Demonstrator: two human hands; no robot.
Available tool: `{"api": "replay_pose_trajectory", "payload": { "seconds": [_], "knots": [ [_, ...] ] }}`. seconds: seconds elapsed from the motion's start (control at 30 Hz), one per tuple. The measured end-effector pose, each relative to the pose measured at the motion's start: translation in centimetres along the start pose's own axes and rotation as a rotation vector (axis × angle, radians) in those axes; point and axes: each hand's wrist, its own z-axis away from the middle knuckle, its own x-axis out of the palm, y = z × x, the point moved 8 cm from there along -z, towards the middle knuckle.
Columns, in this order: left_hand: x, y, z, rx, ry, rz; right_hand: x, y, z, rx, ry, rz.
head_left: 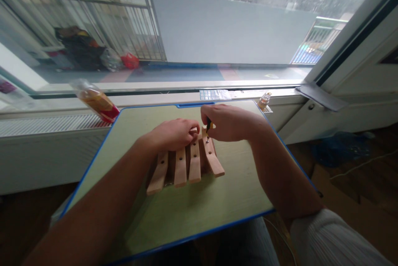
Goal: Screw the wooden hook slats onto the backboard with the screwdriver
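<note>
My right hand is closed around a small screwdriver with a black and yellow handle. Its tip points down at a screw in the rightmost wooden slat, which sits at an angle to the others. My left hand rests over the far part of the neighbouring slats, its fingers curled onto the top of one wooden slat. Two more slats lie to the left, a middle one and an outer one. Dark holes show in the slats. Whatever joins them underneath is mostly hidden.
The pale table has a blue rim. A bottle with a red label leans beyond its left corner, and a small bottle stands near the far right corner. A window sill and radiator run behind the table.
</note>
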Motion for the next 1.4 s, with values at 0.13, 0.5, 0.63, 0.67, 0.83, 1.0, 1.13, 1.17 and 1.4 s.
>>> {"api": "replay_pose_trajectory", "payload": {
  "seconds": [0.13, 0.5, 0.63, 0.67, 0.83, 1.0, 1.13, 1.17, 1.4],
  "knots": [
    [0.1, -0.1, -0.1, 0.001, 0.003, -0.007, 0.1, -0.3, -0.1, -0.045, -0.027, -0.014],
    [-0.3, 0.3, 0.2, -0.007, 0.009, 0.003, -0.5, -0.2, -0.4, 0.037, 0.008, 0.075],
    [-0.4, 0.4, 0.2, -0.012, 0.006, -0.013, -0.4, 0.6, -0.7, 0.100, 0.022, 0.112],
    [-0.4, 0.4, 0.2, -0.011, 0.006, -0.014, -0.4, 0.8, -0.7, 0.119, 0.021, 0.120],
    [-0.4, 0.4, 0.3, -0.018, 0.000, -0.017, -0.6, 1.1, -0.5, 0.183, 0.018, 0.130],
    [-0.3, 0.4, 0.2, -0.007, 0.005, -0.013, -0.4, 1.3, -0.5, 0.221, -0.002, 0.117],
    [-0.1, 0.2, 0.2, -0.002, 0.006, -0.025, -0.3, 1.3, -0.4, 0.170, 0.010, 0.083],
    [-0.1, 0.1, 0.1, 0.000, 0.010, -0.026, -0.2, 1.0, -0.3, 0.130, 0.013, 0.061],
    [0.2, -0.4, -0.2, 0.015, 0.011, -0.016, 0.1, -0.3, -0.2, -0.057, -0.053, -0.026]
  ]
}}
